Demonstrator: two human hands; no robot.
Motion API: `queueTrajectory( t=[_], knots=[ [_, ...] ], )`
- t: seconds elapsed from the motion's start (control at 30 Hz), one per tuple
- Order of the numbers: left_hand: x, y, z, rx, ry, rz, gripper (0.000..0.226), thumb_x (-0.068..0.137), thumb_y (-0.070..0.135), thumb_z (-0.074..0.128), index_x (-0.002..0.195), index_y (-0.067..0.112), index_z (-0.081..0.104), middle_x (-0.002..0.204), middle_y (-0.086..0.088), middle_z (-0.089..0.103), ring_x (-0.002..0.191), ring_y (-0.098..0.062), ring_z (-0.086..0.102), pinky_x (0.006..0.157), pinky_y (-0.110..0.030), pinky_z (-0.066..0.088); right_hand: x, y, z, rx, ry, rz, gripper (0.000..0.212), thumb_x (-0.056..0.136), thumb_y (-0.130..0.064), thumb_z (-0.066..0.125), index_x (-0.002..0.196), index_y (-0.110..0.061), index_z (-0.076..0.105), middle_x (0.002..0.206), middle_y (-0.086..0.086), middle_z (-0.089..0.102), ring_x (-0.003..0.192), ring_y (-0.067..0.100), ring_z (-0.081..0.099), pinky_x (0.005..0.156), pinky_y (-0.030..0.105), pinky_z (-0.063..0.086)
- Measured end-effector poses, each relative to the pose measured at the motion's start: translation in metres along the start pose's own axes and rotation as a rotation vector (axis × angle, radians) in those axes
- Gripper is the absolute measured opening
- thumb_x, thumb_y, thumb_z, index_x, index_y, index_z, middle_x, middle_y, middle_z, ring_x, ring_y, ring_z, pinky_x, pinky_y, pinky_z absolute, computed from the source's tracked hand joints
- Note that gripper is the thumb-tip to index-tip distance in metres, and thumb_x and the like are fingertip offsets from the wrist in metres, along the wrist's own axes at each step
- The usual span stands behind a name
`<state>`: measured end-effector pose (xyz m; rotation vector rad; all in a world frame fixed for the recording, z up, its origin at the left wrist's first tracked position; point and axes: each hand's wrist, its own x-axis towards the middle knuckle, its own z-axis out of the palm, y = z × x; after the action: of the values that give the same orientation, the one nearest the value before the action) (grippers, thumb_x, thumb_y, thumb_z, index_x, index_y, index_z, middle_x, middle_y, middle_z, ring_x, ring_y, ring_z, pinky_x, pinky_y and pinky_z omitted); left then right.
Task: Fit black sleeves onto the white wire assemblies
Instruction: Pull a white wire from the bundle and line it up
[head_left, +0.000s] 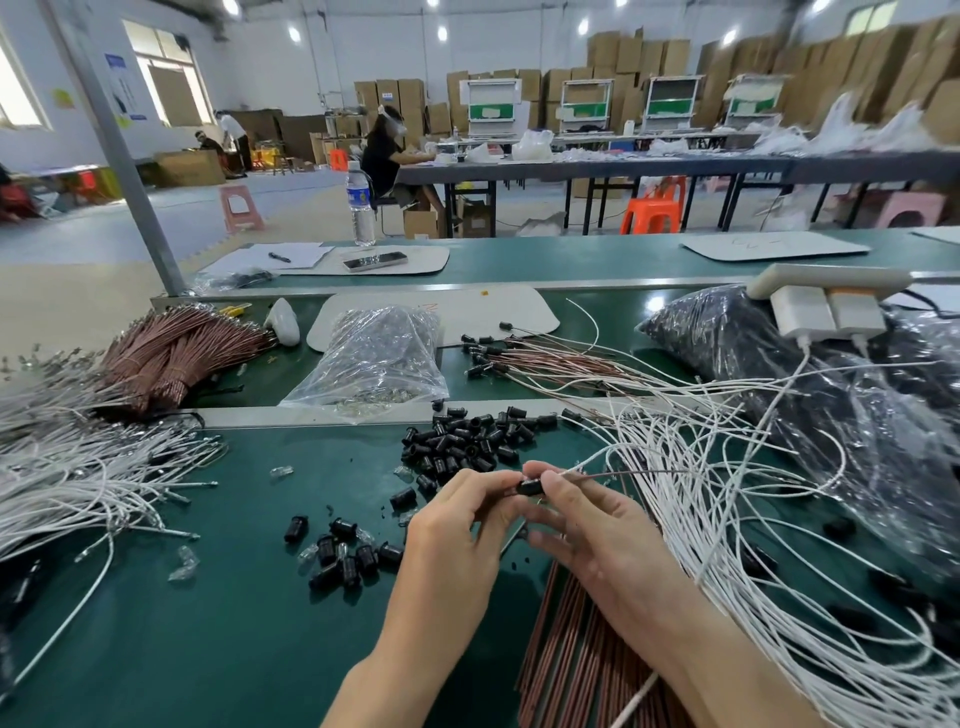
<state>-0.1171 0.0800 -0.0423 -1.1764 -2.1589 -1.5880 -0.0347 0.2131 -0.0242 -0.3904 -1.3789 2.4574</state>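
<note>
Both hands are working on one piece. The left hand (457, 525) is pinching a black sleeve (530, 487) at its fingertips. The right hand (587, 525) is gripping the sleeve's other end, where a thin wire (628, 472) is running off to the right. Looks like this sleeve is going on right now, though I can't tell if it's fully seated.

Just past the fingers, a heap of loose sleeves (467, 441) is sitting on the green counter (234, 623), and a smaller scatter (343, 556) is lying near the left wrist. Off to the right, the white wires (727, 519) are sprawling in a tangle. A few are showing dark sleeves, so some are probably done. On the left, a big bundle (62, 478) of bare white wires is waiting, so I'd guess there's plenty left.
</note>
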Motion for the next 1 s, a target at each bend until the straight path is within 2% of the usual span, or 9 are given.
queueTrajectory(
  t=[0.13,0.27,0.33,0.5,0.63,0.77,0.83,0.93,1.0],
  knots=[
    [0.0,0.0,-0.002,0.041,-0.049,-0.023,0.017,0.098,0.027,0.063,0.112,0.036,0.061,0.1,0.022,0.065,0.094,-0.003,0.066,0.077,-0.015,0.051,0.001,0.001,-0.001,-0.007,0.165,-0.103,0.026,0.068,-0.025,0.081,0.093,-0.018,0.082,0.09,0.005,0.076,0.082,0.014,0.073,0.066,0.021,0.058],
    [-0.004,0.003,0.002,0.079,-0.147,-0.083,0.025,0.099,0.058,0.046,0.116,0.042,0.053,0.097,0.022,0.064,0.09,0.0,0.063,0.07,-0.012,0.048,0.0,0.007,0.004,-0.128,0.154,-0.14,0.019,0.073,-0.024,0.079,0.092,-0.019,0.081,0.098,0.013,0.078,0.093,0.025,0.076,0.072,0.024,0.06],
    [-0.003,0.004,0.002,0.091,-0.148,-0.096,0.025,0.097,0.063,0.04,0.11,0.044,0.051,0.094,0.022,0.065,0.089,0.001,0.063,0.069,-0.015,0.049,0.0,0.007,0.005,-0.118,0.139,-0.12,0.02,0.074,-0.025,0.077,0.092,-0.015,0.08,0.097,0.014,0.078,0.092,0.026,0.076,0.071,0.024,0.06],
    [-0.003,0.003,0.002,-0.024,-0.182,-0.204,0.027,0.095,0.062,0.033,0.101,0.04,0.048,0.091,0.018,0.069,0.087,0.0,0.067,0.072,-0.027,0.054,0.001,0.009,0.003,-0.163,0.097,-0.109,0.035,0.079,-0.03,0.07,0.103,-0.004,0.07,0.097,0.014,0.078,0.094,0.026,0.076,0.07,0.022,0.059],
    [-0.005,0.005,0.0,-0.019,-0.225,-0.227,0.026,0.095,0.063,0.025,0.097,0.042,0.041,0.08,0.007,0.067,0.069,-0.008,0.063,0.062,-0.032,0.05,0.001,0.01,0.001,-0.173,0.047,-0.107,0.025,0.085,-0.032,0.068,0.095,-0.01,0.074,0.101,0.014,0.078,0.097,0.026,0.076,0.073,0.022,0.059],
    [-0.006,0.007,0.0,-0.027,-0.214,-0.209,0.021,0.095,0.062,0.023,0.094,0.046,0.037,0.08,0.023,0.063,0.058,-0.003,0.054,0.055,-0.02,0.042,0.002,0.008,0.0,-0.167,0.006,-0.095,0.016,0.087,-0.033,0.067,0.09,-0.022,0.078,0.104,0.014,0.077,0.101,0.028,0.075,0.076,0.024,0.06],
    [-0.004,0.008,-0.001,-0.042,-0.184,-0.178,0.021,0.098,0.059,0.028,0.098,0.043,0.041,0.08,0.029,0.06,0.057,0.0,0.053,0.054,-0.014,0.039,0.001,0.005,0.002,-0.145,0.012,-0.104,0.017,0.083,-0.034,0.072,0.092,-0.022,0.079,0.104,0.015,0.077,0.1,0.029,0.075,0.075,0.025,0.06],
    [0.002,0.008,-0.008,-0.108,-0.059,-0.177,0.011,0.102,0.048,0.04,0.098,0.043,0.049,0.072,0.013,0.058,0.051,-0.003,0.045,0.047,-0.018,0.034,0.0,-0.007,-0.002,-0.066,0.107,-0.154,0.02,0.079,-0.028,0.075,0.093,-0.015,0.08,0.104,0.018,0.076,0.093,0.027,0.076,0.068,0.025,0.06],
    [0.008,0.006,-0.019,-0.145,0.072,-0.216,0.008,0.1,0.043,0.049,0.1,0.04,0.056,0.075,0.007,0.061,0.053,-0.003,0.048,0.047,-0.023,0.041,-0.002,-0.017,-0.009,0.039,0.183,-0.18,0.018,0.08,-0.019,0.072,0.089,-0.007,0.08,0.101,0.02,0.076,0.083,0.023,0.076,0.063,0.023,0.06]
  ],
)
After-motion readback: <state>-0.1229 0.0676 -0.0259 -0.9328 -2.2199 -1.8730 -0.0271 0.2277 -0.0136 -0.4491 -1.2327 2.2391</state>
